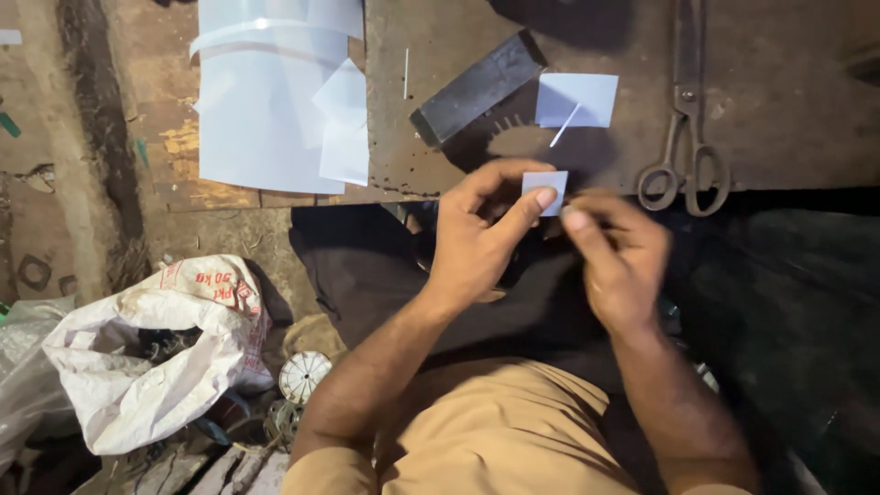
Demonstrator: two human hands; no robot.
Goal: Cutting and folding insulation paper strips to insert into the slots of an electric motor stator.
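Both hands, the left hand and right hand, pinch a small white square, seemingly shaping it, with scissors on the counter beyond the right hand.

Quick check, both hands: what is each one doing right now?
Left hand: closed, pinching a small white square piece between thumb and fingers.
Right hand: fingers curled, fingertip at the piece's edge; whether it grips cannot be told.
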